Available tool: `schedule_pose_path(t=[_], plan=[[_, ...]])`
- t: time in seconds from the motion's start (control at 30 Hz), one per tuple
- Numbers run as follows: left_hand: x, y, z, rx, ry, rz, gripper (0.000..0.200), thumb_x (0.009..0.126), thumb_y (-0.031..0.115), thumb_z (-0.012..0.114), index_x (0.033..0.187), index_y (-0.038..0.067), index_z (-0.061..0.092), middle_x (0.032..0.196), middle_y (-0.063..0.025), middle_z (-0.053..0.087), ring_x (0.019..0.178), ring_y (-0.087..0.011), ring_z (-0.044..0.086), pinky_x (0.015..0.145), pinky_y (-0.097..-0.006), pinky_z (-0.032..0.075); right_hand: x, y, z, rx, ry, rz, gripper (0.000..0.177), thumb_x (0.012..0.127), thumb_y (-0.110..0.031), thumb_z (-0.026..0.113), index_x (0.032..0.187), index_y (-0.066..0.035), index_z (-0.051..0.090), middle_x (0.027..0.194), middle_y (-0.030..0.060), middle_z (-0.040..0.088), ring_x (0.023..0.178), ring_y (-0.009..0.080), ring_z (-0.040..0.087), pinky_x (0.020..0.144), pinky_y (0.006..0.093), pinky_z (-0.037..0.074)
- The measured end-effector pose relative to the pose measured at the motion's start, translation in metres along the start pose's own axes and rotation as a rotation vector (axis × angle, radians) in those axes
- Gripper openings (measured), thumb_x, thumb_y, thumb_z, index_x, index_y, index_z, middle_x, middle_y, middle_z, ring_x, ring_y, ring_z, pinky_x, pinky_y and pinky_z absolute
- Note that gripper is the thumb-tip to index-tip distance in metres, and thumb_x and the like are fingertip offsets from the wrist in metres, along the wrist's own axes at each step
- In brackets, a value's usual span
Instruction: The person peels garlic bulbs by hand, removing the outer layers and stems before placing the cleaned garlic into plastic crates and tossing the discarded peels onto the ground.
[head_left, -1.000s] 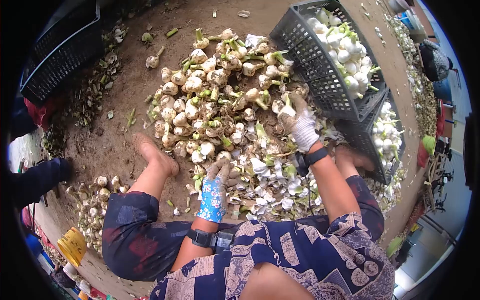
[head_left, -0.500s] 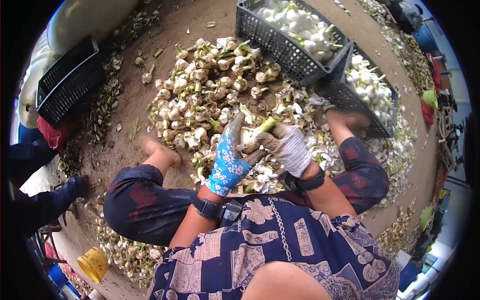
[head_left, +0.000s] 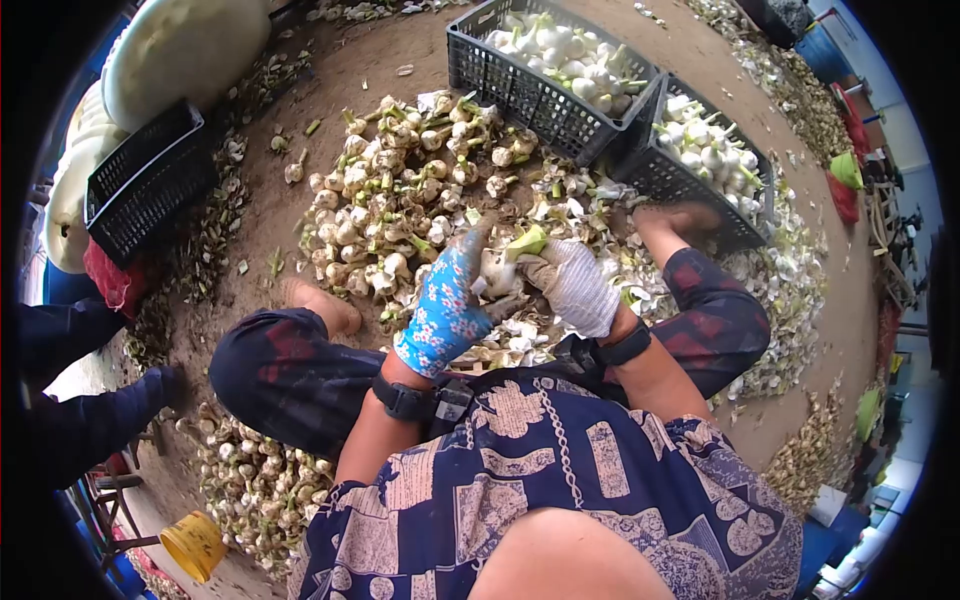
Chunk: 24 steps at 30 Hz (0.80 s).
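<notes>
My left hand (head_left: 447, 310), in a blue flowered glove with a soiled thumb and fingers, is closed around a garlic bulb (head_left: 497, 272). The fingers of my right hand (head_left: 576, 288), in a whitish knitted glove, are closed at the same bulb's green stem (head_left: 527, 242). Part of the bulb is hidden by both gloves. Just beyond my hands lies a heap of soiled garlic bulbs (head_left: 370, 200) with short stems. Loose peel (head_left: 520, 340) covers the ground below and to the right of the gloves.
Two black crates, one behind (head_left: 510, 88) and one to the right (head_left: 655, 172), hold cleaner white garlic. An upturned-looking black crate (head_left: 150, 190) stands left, near another person's dark trouser legs (head_left: 110, 410). A yellow bucket (head_left: 193, 546) lies by a second garlic heap (head_left: 255, 480).
The garlic bulb's long stem now points less far to the right and looks shorter, with pale green showing at its top. Both hands still hold the bulb, and the camera view has shifted slightly.
</notes>
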<state>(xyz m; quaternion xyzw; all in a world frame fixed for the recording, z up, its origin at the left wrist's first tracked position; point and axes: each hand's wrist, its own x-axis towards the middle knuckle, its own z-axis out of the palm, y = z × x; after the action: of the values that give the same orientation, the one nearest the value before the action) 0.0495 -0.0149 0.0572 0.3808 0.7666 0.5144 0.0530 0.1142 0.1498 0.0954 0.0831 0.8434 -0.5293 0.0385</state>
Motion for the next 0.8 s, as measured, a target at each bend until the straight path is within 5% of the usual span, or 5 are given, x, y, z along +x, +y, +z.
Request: schedule_pose_path(t=[0.13, 0.4, 0.47, 0.67, 0.8], plan=[[0.001, -0.021, 0.014, -1.790, 0.083, -0.749, 0.052, 0.089, 0.045, 0.050, 0.121, 0.005, 0.050, 0.113, -0.0102, 0.058, 0.100, -0.0213, 0.057, 0.088, -0.0344, 0.047, -0.003, 0.001, -0.003, 0.864, -0.180, 0.282, 0.027, 0.087, -0.022, 0.055, 0.100, 0.001, 0.060, 0.068, 0.0003, 0.059, 0.050, 0.0037, 0.049, 0.041, 0.0169, 0.035], [-0.014, -0.031, 0.044, -1.062, 0.248, -0.460, 0.073, 0.084, 0.050, 0.058, 0.136, 0.007, 0.031, 0.121, -0.0113, 0.052, 0.113, -0.0221, 0.050, 0.090, -0.0384, 0.046, 0.019, 0.022, 0.042, -0.313, 0.029, -0.375, 0.017, 0.085, -0.015, 0.053, 0.088, 0.001, 0.058, 0.070, 0.0177, 0.059, 0.062, 0.0338, 0.058, 0.057, 0.0383, 0.048], [0.001, -0.024, 0.028, -1.606, 0.271, -0.768, 0.061, 0.086, 0.051, 0.052, 0.128, 0.006, 0.043, 0.117, -0.0110, 0.055, 0.106, -0.0227, 0.055, 0.089, -0.0395, 0.047, 0.027, 0.028, 0.056, -0.307, -0.035, -0.377, 0.018, 0.081, -0.017, 0.055, 0.075, 0.000, 0.057, 0.063, 0.0180, 0.056, 0.060, 0.0354, 0.057, 0.057, 0.0400, 0.047], [0.007, -0.038, 0.022, -1.862, 0.189, -0.630, 0.051, 0.091, 0.044, 0.046, 0.107, -0.003, 0.056, 0.088, -0.0124, 0.064, 0.076, -0.0218, 0.063, 0.070, -0.0332, 0.054, -0.007, 0.040, -0.036, 1.302, -0.132, 0.260, 0.029, 0.079, -0.014, 0.059, 0.103, 0.001, 0.058, 0.093, 0.0152, 0.061, 0.081, 0.0199, 0.063, 0.069, 0.0328, 0.052], [0.011, -0.043, 0.034, -1.617, 0.442, -0.777, 0.051, 0.090, 0.047, 0.046, 0.102, -0.001, 0.059, 0.093, -0.0145, 0.063, 0.081, -0.0239, 0.063, 0.070, -0.0334, 0.054, 0.019, 0.062, -0.070, -1.116, -0.321, 0.578, 0.046, 0.077, -0.031, 0.066, 0.111, -0.003, 0.053, 0.100, 0.0222, 0.062, 0.081, 0.0311, 0.064, 0.073, 0.0387, 0.051]])
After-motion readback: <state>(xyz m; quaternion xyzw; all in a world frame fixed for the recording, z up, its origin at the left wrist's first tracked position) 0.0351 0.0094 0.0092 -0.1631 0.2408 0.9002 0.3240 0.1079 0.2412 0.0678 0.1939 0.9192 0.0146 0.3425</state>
